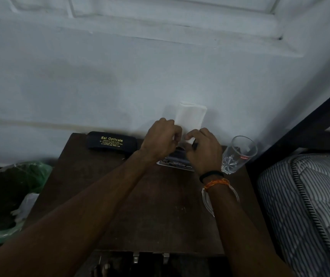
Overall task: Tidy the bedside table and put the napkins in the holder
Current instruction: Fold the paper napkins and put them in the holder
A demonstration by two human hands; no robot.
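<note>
— Both hands on it? Why?
— To steady the stack, I'd judge: the left hand [163, 136] and right hand [202, 145] each pinch the lower edge of the white folded paper napkins [190, 117], upright over the dark holder [178, 152] at the back of the brown wooden bedside table [140, 196].
— And the napkins?
— Clean, squared, soft-cornered, standing against the wall.

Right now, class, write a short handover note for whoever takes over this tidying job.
Left hand and right hand both pinch the lower edge of the white napkins, held upright at the back of the bedside table.
The holder is hidden behind the hands; whether the napkins are seated cannot be told.
Spectacle case and glass stand on the table.
Left: seat the napkins, finish tidying.
</note>
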